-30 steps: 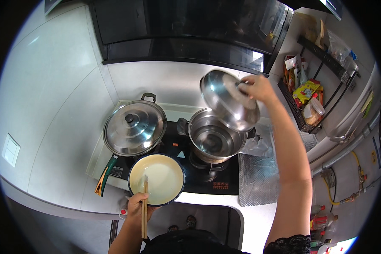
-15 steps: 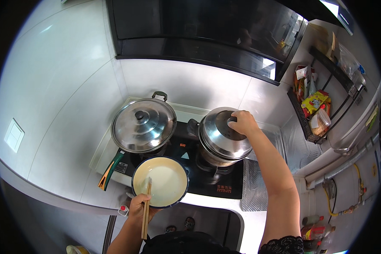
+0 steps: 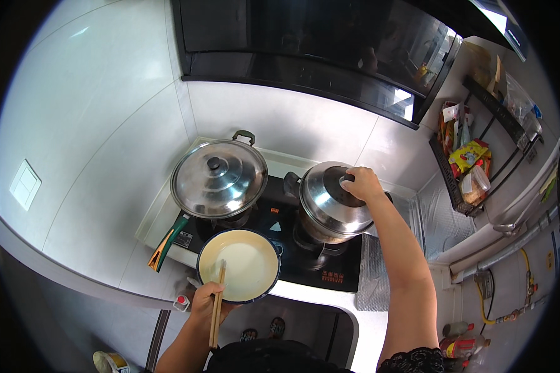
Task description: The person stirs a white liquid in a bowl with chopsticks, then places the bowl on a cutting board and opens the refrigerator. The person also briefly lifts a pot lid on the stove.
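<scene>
While the right hand (image 3: pixel 362 184) closes over the knob of the steel lid (image 3: pixel 331 198), the lid sits on its pot at about two o'clock from the bowl.

Left hand (image 3: pixel 205 299) grips the rim of the cream-filled bowl (image 3: pixel 238 265) with wooden chopsticks (image 3: pixel 216 301) pinched alongside. Judging by this, covering the pot is the step in hand; letting go cleanly calls for a level, seated lid. At eleven o'clock stands a second lidded pot (image 3: pixel 218 178) on the black stove (image 3: pixel 274 219).
</scene>
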A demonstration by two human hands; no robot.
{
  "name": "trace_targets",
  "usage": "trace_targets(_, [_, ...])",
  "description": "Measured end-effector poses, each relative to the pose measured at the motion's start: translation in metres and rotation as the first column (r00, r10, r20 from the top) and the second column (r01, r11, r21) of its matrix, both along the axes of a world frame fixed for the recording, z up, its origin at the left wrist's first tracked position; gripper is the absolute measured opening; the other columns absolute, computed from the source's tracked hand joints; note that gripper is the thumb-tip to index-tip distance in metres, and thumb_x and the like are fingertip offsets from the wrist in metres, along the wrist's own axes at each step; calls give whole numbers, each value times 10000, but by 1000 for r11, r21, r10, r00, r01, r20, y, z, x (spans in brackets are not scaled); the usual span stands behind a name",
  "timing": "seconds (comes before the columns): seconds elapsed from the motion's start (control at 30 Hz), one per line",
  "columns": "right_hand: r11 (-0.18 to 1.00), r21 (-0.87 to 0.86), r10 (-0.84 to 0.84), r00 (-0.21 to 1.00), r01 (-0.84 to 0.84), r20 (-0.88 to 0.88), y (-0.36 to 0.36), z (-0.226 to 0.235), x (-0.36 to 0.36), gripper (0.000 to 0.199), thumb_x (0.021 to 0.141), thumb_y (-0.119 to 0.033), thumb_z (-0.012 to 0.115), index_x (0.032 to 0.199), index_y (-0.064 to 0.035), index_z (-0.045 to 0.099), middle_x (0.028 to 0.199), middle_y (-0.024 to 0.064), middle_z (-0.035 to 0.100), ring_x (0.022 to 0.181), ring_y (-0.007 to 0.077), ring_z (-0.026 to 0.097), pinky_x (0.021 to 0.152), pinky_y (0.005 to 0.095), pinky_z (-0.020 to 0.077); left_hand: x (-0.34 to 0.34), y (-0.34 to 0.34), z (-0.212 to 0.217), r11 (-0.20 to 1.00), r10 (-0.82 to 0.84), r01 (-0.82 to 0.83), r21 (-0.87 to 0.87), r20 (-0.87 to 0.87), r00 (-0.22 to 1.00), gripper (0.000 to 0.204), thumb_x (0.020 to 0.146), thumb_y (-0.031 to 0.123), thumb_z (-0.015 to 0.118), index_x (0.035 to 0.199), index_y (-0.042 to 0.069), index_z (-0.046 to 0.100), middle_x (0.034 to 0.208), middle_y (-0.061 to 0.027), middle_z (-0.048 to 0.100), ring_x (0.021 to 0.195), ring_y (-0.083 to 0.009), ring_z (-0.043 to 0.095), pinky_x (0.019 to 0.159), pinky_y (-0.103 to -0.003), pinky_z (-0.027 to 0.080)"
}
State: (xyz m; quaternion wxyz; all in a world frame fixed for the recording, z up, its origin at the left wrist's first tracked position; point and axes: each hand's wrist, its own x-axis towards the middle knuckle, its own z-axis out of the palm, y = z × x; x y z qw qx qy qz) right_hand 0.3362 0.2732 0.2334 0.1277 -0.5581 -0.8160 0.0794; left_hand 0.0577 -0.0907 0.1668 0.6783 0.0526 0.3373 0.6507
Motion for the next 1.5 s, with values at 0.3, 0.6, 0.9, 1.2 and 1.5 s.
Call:
trace_targets(0.3, [999,6,-40,999,40,-5,-1,-5,-3,461,720,-265,677,1139,-73,665,1145,178,639,1091,318,596,973,391,468,-2,-2,0,994,-97,95,50,35,995,656,742,106,523,1341,-83,332,1188,-268,553,1007,-389,639,809,-492,587])
trace_targets(0.6, [996,10,-93,995,92,40,-4,-10,-9,479,741,-279,669,1184,-101,644,1200,177,609,1119,318,580,986,391,460,-10,-22,0,995,-87,85,42,48,995,663,756,104,519,1362,-68,311,1234,-255,529,1078,-379,605,895,-517,528])
trace_targets(0.9, [786,596,269,959,-165,-89,-146,-2,-43,518,717,-170,721,1208,-76,588,1147,188,577,1067,385,549,891,437,487,-12,-25,-17,996,-9,-2,-90,-121,993,576,757,59,529,1301,-56,382,1222,-220,539,1114,-334,592,875,-493,540])
trace_targets(1.2, [808,276,581,783,-521,-223,-394,-39,-72,552,738,-230,760,1254,-155,577,1081,89,498,756,205,615,585,293,550,36,-11,-55,987,-154,159,29,-127,980,567,775,26,594,1283,117,360,1077,-111,523,932,-236,588,714,-378,574])
trace_targets(1.5, [874,368,8,747,318,-665,-482,-48,-5,126,736,16,721,857,2,690,758,101,625,628,207,620,592,287,504,114,-48,-46,776,-627,625,85,-13,779,567,968,529,386,1364,124,357,1190,-69,578,966,-197,631,695,-319,566])
